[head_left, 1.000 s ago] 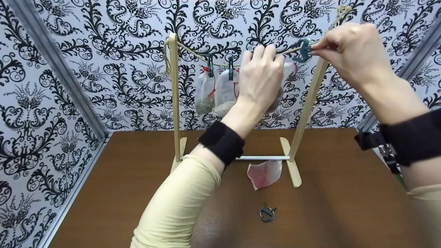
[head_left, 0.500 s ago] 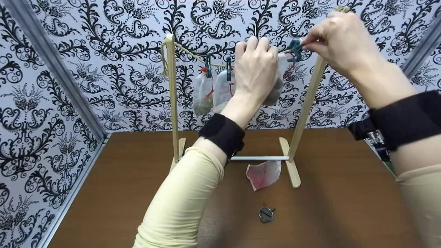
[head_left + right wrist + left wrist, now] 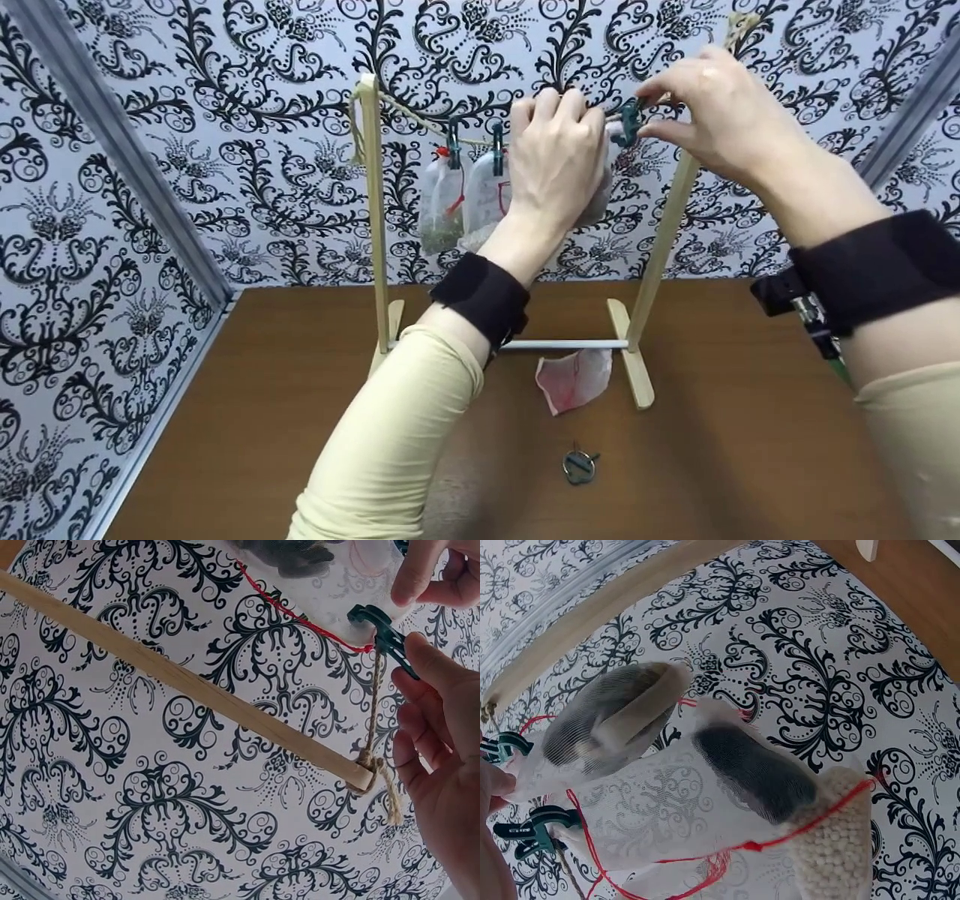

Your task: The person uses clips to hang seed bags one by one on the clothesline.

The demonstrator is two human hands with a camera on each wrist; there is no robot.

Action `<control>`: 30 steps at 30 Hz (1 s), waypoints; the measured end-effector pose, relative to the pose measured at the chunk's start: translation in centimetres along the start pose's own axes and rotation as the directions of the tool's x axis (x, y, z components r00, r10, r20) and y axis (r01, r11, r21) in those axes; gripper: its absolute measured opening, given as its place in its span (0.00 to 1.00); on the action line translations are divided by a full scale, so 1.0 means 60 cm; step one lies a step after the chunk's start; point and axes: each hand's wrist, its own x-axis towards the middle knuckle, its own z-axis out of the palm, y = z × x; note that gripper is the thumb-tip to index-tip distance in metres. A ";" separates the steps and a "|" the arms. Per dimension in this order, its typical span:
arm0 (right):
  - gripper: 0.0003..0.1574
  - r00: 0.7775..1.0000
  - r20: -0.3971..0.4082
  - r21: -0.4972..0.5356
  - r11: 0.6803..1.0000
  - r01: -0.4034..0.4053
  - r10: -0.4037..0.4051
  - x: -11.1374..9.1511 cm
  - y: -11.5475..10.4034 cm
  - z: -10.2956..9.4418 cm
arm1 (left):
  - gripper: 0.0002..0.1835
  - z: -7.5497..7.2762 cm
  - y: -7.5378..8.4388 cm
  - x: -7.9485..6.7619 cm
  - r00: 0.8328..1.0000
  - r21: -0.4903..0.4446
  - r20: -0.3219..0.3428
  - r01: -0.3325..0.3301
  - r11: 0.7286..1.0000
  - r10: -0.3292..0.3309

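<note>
My left hand [image 3: 559, 150] pinches the top of a white mesh drawstring bag [image 3: 611, 724] with dark contents, up at the rope [image 3: 412, 116]. Thumb and index finger of my right hand [image 3: 720, 112] hold the spread handles of a dark green clothespin [image 3: 382, 634], whose tip sits over the rope and the bag's top corner. A red drawstring [image 3: 292, 615] trails along the bag's edge. Further left, clothespins [image 3: 454, 142] hold two more mesh bags, one with greenish contents [image 3: 442, 225], the other partly behind my left wrist. Another clothespin [image 3: 536, 829] shows close to my left thumb.
The rope runs between two wooden posts [image 3: 379, 225] joined low down by a white rod [image 3: 562, 344]. On the brown table [image 3: 712, 450] lie a pink-and-white mesh bag [image 3: 574, 382] and a ring with dark clips [image 3: 579, 466]. Patterned walls stand behind.
My right hand has moved left and slightly down with the clothespin, to the bag's top corner. Its thumb and index finger have spread apart on the handles. The left hand has barely shifted.
</note>
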 end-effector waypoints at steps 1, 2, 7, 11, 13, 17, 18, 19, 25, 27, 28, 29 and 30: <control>0.25 1.000 -0.002 0.002 1.000 0.008 -0.008 -0.002 0.003 0.001 | 0.18 0.002 -0.001 -0.002 1.000 0.005 -0.012 -0.005 1.000 0.005; 0.26 1.000 -0.005 0.009 1.000 0.013 -0.013 -0.003 0.005 0.003 | 0.17 0.003 -0.002 -0.003 1.000 0.011 -0.027 -0.009 1.000 0.009; 0.29 0.998 -0.047 0.042 0.998 0.048 -0.046 -0.012 0.012 0.012 | 0.13 0.010 -0.005 -0.014 0.997 0.042 -0.064 -0.037 0.998 0.040; 0.29 0.991 -0.096 0.048 0.994 0.098 -0.093 -0.017 0.015 0.021 | 0.10 0.010 -0.007 -0.021 0.997 0.082 -0.021 -0.079 0.994 0.081; 0.28 0.987 -0.117 0.050 0.992 0.112 -0.106 -0.018 0.016 0.025 | 0.09 0.008 -0.007 -0.023 0.995 0.116 0.010 -0.097 0.989 0.096; 0.27 0.986 -0.136 0.061 0.992 0.107 -0.098 -0.021 0.015 0.030 | 0.10 0.004 -0.006 -0.026 0.991 0.166 0.051 -0.131 0.977 0.124; 0.27 0.986 -0.140 0.065 0.993 0.102 -0.093 -0.022 0.014 0.031 | 0.11 0.003 -0.006 -0.027 0.990 0.170 0.053 -0.139 0.976 0.131; 0.28 0.985 -0.144 0.067 0.993 0.102 -0.092 -0.023 0.014 0.033 | 0.11 0.002 -0.006 -0.027 0.989 0.169 0.051 -0.145 0.975 0.139; 0.30 0.969 -0.227 0.078 0.990 0.121 -0.101 -0.028 0.016 0.046 | 0.09 0.000 -0.011 -0.038 0.980 0.147 -0.058 -0.182 0.972 0.192; 0.30 0.954 -0.287 0.085 0.989 0.117 -0.088 -0.034 0.015 0.055 | 0.10 0.002 -0.014 -0.046 0.964 0.144 -0.140 -0.208 0.968 0.228; 0.29 0.942 -0.325 0.086 0.989 0.117 -0.083 -0.038 0.015 0.059 | 0.10 0.004 -0.015 -0.050 0.951 0.149 -0.180 -0.228 0.962 0.253; 0.28 0.925 -0.373 0.090 0.989 0.114 -0.073 -0.042 0.014 0.065 | 0.10 0.006 -0.017 -0.056 0.935 0.153 -0.215 -0.254 0.955 0.283; 0.25 0.904 -0.424 0.105 0.988 0.109 -0.055 -0.047 0.011 0.071 | 0.11 0.007 -0.018 -0.062 0.917 0.153 -0.247 -0.283 0.947 0.314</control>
